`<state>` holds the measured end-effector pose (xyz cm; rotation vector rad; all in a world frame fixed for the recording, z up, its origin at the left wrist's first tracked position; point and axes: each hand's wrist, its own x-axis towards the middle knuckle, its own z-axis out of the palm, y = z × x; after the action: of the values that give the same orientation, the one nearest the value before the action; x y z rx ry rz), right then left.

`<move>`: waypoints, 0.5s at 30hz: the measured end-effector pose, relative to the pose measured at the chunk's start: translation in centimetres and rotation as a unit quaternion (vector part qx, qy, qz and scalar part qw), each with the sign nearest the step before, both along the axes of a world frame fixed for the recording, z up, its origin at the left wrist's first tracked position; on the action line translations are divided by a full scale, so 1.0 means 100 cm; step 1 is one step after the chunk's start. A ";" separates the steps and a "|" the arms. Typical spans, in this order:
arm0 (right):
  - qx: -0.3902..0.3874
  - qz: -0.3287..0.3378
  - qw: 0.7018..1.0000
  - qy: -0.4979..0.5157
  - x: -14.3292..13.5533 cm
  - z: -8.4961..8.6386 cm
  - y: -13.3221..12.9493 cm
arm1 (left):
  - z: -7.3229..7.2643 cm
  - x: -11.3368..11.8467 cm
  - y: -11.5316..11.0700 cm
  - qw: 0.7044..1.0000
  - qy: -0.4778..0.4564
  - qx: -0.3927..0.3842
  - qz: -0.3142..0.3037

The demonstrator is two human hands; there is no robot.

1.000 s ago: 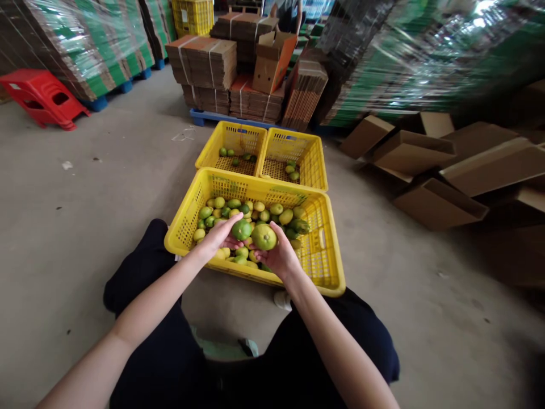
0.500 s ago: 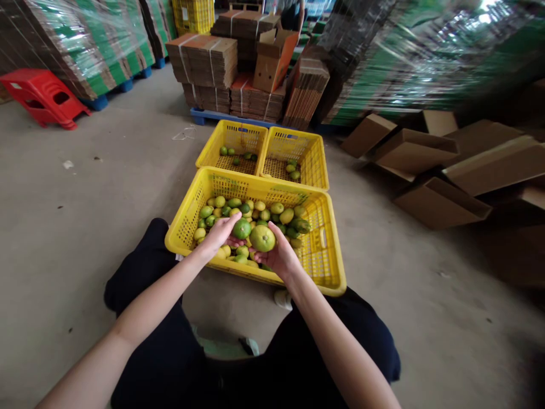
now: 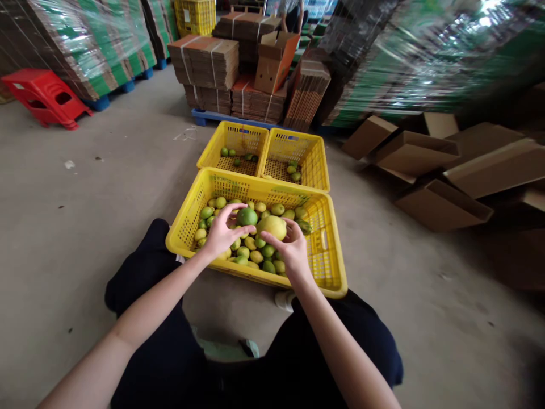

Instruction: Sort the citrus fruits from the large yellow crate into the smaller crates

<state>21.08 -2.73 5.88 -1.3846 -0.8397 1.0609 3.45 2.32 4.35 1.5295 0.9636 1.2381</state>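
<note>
Green fruit point(image 3: 247, 216) is gripped in your left hand point(image 3: 220, 233), yellow fruit point(image 3: 273, 228) in your right hand point(image 3: 294, 253), both above the front crate point(image 3: 336, 258), seemingly early: plenty left there, few in the rear crates point(image 3: 318, 166).

No readable text or labels

Concealed, cropped and indistinct parts of the scene

The left hand point(image 3: 221, 233) has some fingers hidden behind the green fruit point(image 3: 247, 217); the right hand point(image 3: 294, 250), behind the yellow fruit point(image 3: 275, 227). Whether these fruits touch is indeterminate. Both hands mask some loose fruit point(image 3: 256, 256) in the large crate point(image 3: 335, 255), which partly covers a shoe point(image 3: 283, 300). The picture's edges crop both forearms (left point(image 3: 153, 309), right point(image 3: 336, 335)) and a co-worker point(image 3: 292, 14). The wrapped stack point(image 3: 395, 68) is blurred.
</note>
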 end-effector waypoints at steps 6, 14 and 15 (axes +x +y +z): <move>0.184 -0.026 0.948 -0.259 -0.002 -0.007 -0.004 | 0.014 -0.003 -0.008 0.953 0.137 0.263 0.059; 0.226 -0.040 0.903 -0.363 -0.003 -0.008 -0.009 | 0.012 -0.002 -0.009 0.945 0.154 0.284 0.056; 0.226 -0.041 0.904 -0.360 -0.003 -0.009 -0.009 | 0.012 -0.002 -0.010 0.946 0.152 0.281 0.055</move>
<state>20.79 -3.62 5.01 -1.3848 -1.4406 0.2202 3.26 1.34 5.59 2.1879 0.9429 1.4642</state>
